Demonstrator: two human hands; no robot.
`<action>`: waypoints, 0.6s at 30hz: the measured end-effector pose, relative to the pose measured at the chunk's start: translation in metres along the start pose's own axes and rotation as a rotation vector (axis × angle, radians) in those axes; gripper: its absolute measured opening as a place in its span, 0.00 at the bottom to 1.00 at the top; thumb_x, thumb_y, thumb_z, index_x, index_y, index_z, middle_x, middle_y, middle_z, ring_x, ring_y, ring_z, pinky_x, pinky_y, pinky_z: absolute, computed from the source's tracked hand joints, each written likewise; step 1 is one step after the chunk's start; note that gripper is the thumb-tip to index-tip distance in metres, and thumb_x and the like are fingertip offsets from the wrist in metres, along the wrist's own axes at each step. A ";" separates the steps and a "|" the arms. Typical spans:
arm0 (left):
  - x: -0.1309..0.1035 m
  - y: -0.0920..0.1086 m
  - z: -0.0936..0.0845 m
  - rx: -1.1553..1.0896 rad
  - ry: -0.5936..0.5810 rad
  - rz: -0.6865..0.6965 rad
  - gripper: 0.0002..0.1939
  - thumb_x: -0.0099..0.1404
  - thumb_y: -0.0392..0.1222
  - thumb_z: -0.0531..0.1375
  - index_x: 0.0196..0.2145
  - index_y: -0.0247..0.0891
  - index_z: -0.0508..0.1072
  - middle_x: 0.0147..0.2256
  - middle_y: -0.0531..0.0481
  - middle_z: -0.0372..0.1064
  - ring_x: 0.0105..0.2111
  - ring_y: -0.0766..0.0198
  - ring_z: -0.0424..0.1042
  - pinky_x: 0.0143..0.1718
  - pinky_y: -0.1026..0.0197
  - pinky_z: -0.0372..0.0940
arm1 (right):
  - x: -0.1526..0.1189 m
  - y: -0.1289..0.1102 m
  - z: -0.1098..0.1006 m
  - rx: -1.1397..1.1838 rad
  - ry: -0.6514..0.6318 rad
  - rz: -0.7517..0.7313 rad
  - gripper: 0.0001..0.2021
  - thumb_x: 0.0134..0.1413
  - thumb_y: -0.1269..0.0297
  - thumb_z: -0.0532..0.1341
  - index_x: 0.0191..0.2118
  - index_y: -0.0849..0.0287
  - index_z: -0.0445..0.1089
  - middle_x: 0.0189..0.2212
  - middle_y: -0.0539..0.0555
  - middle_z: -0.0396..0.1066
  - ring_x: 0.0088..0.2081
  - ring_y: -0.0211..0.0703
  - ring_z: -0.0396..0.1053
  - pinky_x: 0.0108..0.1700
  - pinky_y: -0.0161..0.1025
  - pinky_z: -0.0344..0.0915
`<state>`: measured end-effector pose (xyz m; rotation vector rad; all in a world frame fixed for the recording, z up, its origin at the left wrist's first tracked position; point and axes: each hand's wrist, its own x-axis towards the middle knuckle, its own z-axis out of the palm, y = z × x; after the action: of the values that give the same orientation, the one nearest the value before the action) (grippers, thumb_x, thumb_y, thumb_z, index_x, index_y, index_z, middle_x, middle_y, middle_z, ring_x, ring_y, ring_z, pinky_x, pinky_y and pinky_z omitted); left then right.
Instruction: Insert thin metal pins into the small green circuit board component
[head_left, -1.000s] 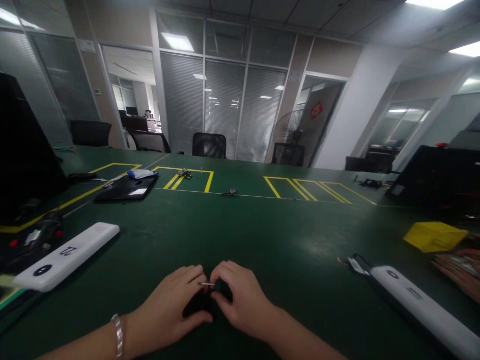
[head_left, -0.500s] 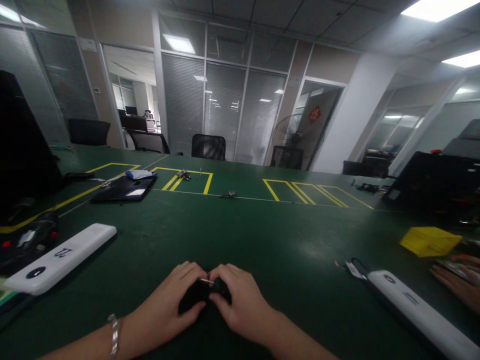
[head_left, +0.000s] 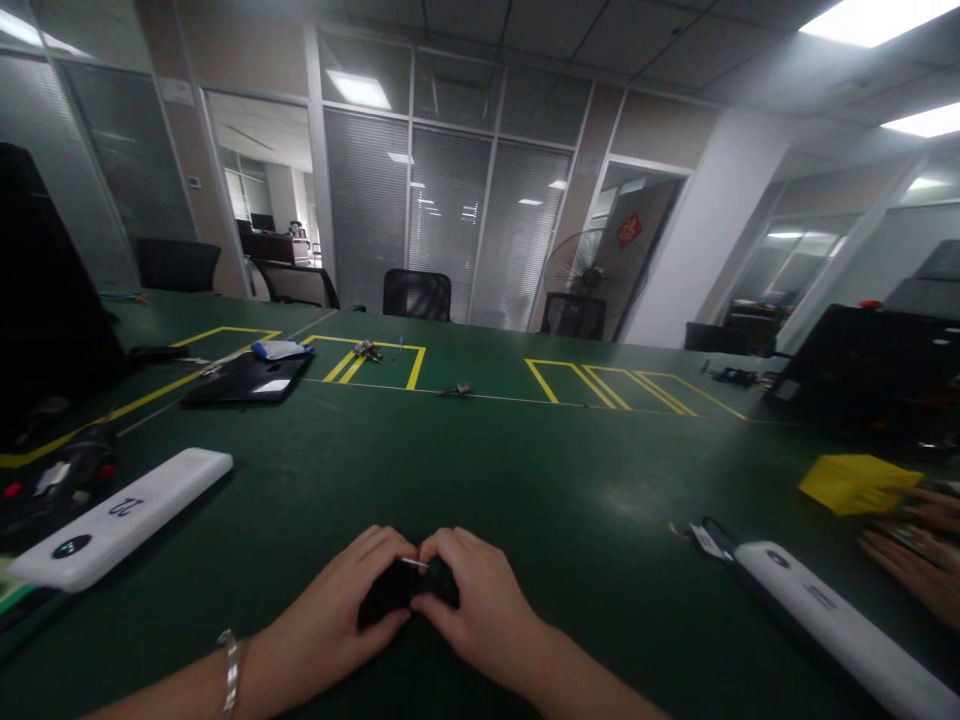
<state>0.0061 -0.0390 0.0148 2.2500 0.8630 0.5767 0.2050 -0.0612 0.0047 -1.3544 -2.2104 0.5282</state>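
Observation:
Low in the middle of the head view, my left hand point(head_left: 349, 590) and my right hand point(head_left: 484, 605) meet fingertip to fingertip above the green table point(head_left: 360, 470). Both are curled around a small dark object point(head_left: 442, 580), from which a thin bright metal piece point(head_left: 412, 562) sticks out toward the left fingers. My right thumb and fingers pinch its dark part. My left fingers close at the metal piece's other end; the black area inside that hand is too dark to make out. A silvery bracelet point(head_left: 228, 672) circles my left wrist.
White numbered power banks point(head_left: 150, 505) lie left and right point(head_left: 832, 620). A yellow box-like object point(head_left: 859, 483) stands at the right beside another person's hands point(head_left: 911, 570). Farther off are a black tablet-like slab point(head_left: 251, 380), small metal parts point(head_left: 459, 389) and yellow tape outlines point(head_left: 541, 380).
My right thumb has shifted slightly left, and the hands otherwise keep the same pose. At the right edge, the other person's hand has reached to the yellow object.

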 end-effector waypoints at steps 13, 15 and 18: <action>0.000 -0.009 -0.001 -0.131 0.123 -0.080 0.17 0.60 0.33 0.60 0.46 0.48 0.72 0.58 0.47 0.56 0.59 0.47 0.57 0.55 0.46 0.62 | 0.001 0.004 0.000 0.191 0.098 -0.012 0.11 0.51 0.73 0.62 0.39 0.54 0.64 0.35 0.48 0.69 0.34 0.39 0.66 0.36 0.34 0.60; 0.002 -0.008 -0.002 -0.207 0.141 -0.101 0.11 0.62 0.35 0.59 0.42 0.45 0.74 0.57 0.46 0.58 0.59 0.48 0.59 0.54 0.47 0.63 | 0.001 0.007 0.002 0.264 0.170 -0.019 0.11 0.50 0.75 0.61 0.39 0.55 0.63 0.36 0.49 0.68 0.36 0.40 0.66 0.37 0.35 0.61; 0.004 -0.010 0.000 -0.383 0.131 -0.102 0.12 0.63 0.36 0.59 0.45 0.44 0.72 0.54 0.46 0.62 0.55 0.53 0.64 0.56 0.47 0.62 | 0.002 0.008 0.004 0.361 0.222 -0.042 0.12 0.49 0.77 0.61 0.38 0.56 0.62 0.37 0.50 0.68 0.36 0.39 0.66 0.38 0.35 0.62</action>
<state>0.0044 -0.0302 0.0081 1.8291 0.8451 0.7763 0.2073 -0.0560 -0.0027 -1.1161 -1.8537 0.6869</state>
